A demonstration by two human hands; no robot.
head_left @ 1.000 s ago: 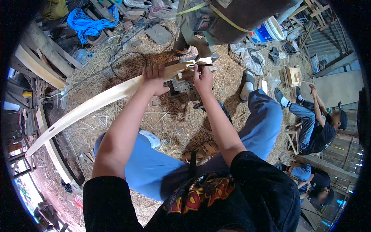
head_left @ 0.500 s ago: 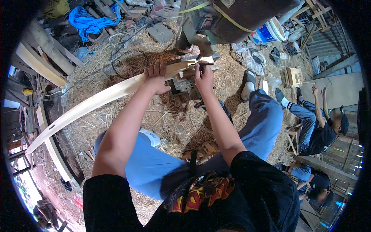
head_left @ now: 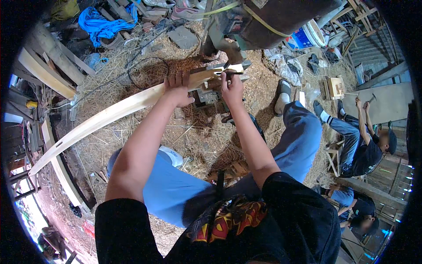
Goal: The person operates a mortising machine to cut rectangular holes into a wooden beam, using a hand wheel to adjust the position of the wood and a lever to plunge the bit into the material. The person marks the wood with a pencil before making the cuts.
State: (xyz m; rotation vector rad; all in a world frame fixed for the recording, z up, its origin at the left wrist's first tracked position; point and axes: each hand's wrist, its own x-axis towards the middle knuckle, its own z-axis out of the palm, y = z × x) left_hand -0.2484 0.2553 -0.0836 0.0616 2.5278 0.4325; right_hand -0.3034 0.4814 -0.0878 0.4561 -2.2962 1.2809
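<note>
A long, curved, pale wooden plank (head_left: 118, 109) sweeps from the lower left up to a metal machine in the upper middle. My left hand (head_left: 177, 91) grips the plank, its fingers laid over the top and the thumb by the near edge. Beside the plank's right end, my right hand (head_left: 233, 90) is closed around a slim dark tool (head_left: 229, 72), whose kind I cannot make out. Its tip meets the wood near a notch-like cut. Under this end sits the metal support (head_left: 206, 97), partly hidden by the plank and my hands.
The dark machine body (head_left: 281, 20) stands over the plank's right end. A black cable (head_left: 147, 61) loops beyond my left hand. Straw and shavings cover the ground. More curved planks (head_left: 48, 72) lean at left. At right, a co-worker (head_left: 373, 147) holds a hammer (head_left: 373, 97); another person sits below.
My hands and the plank stay almost in place; my right hand shifts only very slightly. At right, the co-worker's hammer has changed its position a little.
</note>
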